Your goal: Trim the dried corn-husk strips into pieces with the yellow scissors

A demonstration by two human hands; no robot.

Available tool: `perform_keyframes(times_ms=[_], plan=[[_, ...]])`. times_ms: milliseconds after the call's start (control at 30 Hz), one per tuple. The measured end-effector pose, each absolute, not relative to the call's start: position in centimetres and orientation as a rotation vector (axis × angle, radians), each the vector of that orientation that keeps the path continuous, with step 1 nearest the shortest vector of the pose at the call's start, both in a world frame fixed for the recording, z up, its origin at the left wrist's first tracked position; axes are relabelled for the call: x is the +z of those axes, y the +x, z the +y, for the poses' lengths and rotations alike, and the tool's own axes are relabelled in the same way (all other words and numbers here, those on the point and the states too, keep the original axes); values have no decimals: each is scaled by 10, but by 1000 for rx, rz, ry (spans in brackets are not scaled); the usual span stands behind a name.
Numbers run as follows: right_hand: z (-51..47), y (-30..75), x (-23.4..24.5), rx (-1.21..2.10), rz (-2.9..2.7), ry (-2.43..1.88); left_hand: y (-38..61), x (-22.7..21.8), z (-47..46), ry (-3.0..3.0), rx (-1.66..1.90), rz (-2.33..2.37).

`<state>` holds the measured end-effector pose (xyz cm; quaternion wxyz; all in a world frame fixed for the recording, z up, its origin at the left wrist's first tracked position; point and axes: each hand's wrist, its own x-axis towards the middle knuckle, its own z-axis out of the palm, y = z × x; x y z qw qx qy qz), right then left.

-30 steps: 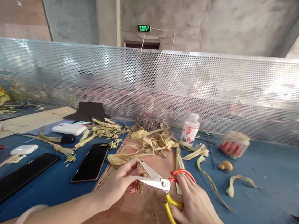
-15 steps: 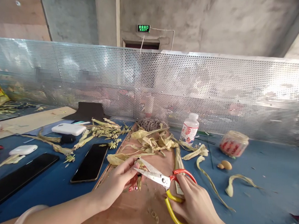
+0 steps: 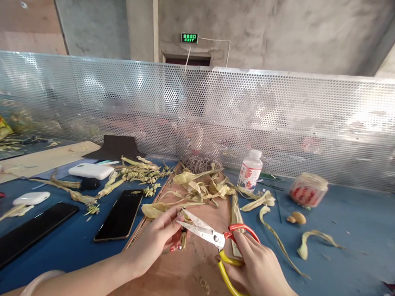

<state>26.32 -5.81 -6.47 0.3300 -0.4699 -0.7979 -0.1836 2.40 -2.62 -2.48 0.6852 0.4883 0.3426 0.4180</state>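
Over the brown board (image 3: 161, 272), my left hand (image 3: 157, 235) pinches a small bundle of dried husk (image 3: 183, 242) bound with dark thread. My fingers hide part of the bundle. My right hand (image 3: 257, 267) grips scissors (image 3: 216, 238) with one red and one yellow handle. Their blades are parted and point left, with the bundle's upper part between or just behind them; I cannot tell exactly which. Beyond my hands lies a heap of dried husk strips (image 3: 201, 184) on the board. Small cut rings (image 3: 204, 283) lie below the scissors.
On the blue tabletop (image 3: 343, 284) stand a white bottle (image 3: 250, 170) and a jar (image 3: 308, 190) at right, near a brown lump (image 3: 297, 217). Phones (image 3: 120, 215), a white case (image 3: 91, 170) and dried stalks (image 3: 141, 173) lie left. A perforated metal screen (image 3: 288, 113) runs behind.
Hardly anything differs. My hands, the bundle and the parted scissors keep almost the same position.
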Motion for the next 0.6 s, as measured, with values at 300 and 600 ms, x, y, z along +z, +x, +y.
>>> perform_keyframes(times_ms=[300, 600], plan=[[-58, 264, -66, -487, -2122, -1226, 24, -24, -27, 1117, 931, 766], [-57, 264, -67, -522, -2118, -1209, 24, -25, -26, 1108, 931, 783]])
